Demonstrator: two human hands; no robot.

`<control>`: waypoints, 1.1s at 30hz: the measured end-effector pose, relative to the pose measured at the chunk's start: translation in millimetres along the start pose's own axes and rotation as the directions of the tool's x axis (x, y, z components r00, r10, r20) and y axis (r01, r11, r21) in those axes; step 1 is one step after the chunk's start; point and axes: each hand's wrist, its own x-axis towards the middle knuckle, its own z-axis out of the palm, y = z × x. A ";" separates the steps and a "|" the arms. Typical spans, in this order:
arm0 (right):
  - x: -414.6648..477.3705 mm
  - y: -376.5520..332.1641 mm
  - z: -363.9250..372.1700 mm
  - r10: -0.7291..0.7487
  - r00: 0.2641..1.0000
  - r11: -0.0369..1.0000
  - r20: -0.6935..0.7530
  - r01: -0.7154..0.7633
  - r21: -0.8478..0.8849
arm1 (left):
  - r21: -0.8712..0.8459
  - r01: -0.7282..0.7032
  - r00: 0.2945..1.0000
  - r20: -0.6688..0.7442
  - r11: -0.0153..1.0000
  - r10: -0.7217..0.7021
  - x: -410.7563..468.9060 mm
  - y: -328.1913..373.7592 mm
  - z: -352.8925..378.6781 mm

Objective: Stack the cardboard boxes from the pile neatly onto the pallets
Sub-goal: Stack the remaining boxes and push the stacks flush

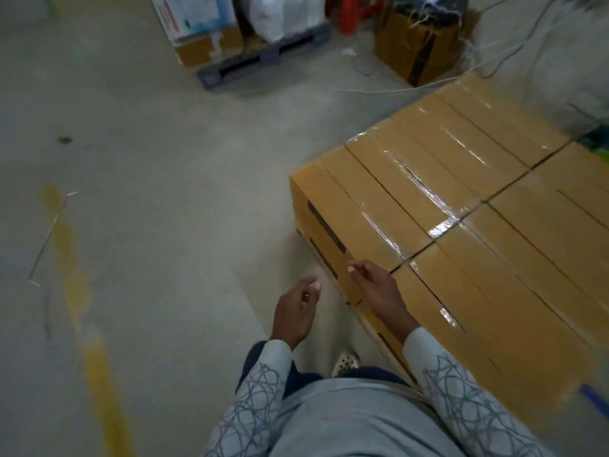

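The boxes (461, 209) lie in a neat taped layer, seemingly stacked already, while the left hand (296, 311) just left of it and the right hand (375, 285) over its near edge hold nothing, each grip loosely curled; how many remain cannot be told.

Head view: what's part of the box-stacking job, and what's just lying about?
Job: taped cardboard boxes, stacked in neat rows; left hand and right hand, both empty.
Lying about: open carton, red stool, white sack, loaded far pallet.
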 end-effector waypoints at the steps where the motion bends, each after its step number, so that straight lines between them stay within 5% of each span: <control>1: 14.6 -11.6 7.8 -0.016 1.000 1.000 0.010 0.016 -0.009 | -0.031 0.025 0.999 -0.021 0.999 -0.026 14.5 -4.8 -8.9; 5: 78.7 -45.3 47.3 -0.047 0.996 0.995 0.074 0.053 -0.083 | -0.144 0.093 0.993 -0.052 0.985 -0.102 89.7 -19.5 -46.8; 10: 183.5 -92.1 111.4 -0.022 1.000 0.994 0.001 0.022 -0.105 | -0.084 0.083 0.996 0.036 0.993 -0.080 217.7 -28.2 -127.1; 19: 314.7 -223.3 178.6 0.220 0.953 0.959 -0.208 -0.173 0.223 | -0.004 -0.022 0.964 0.265 1.000 0.023 435.5 58.1 -257.5; 28: 487.5 -259.9 147.3 0.535 0.718 0.767 -0.446 -0.193 0.612 | 0.177 -0.259 0.707 0.704 0.950 0.061 655.4 109.1 -256.7; 33: 562.9 -299.0 121.0 0.618 0.609 0.697 -0.497 -0.132 0.705 | 0.171 -0.156 0.761 0.649 0.973 0.008 777.6 155.9 -271.3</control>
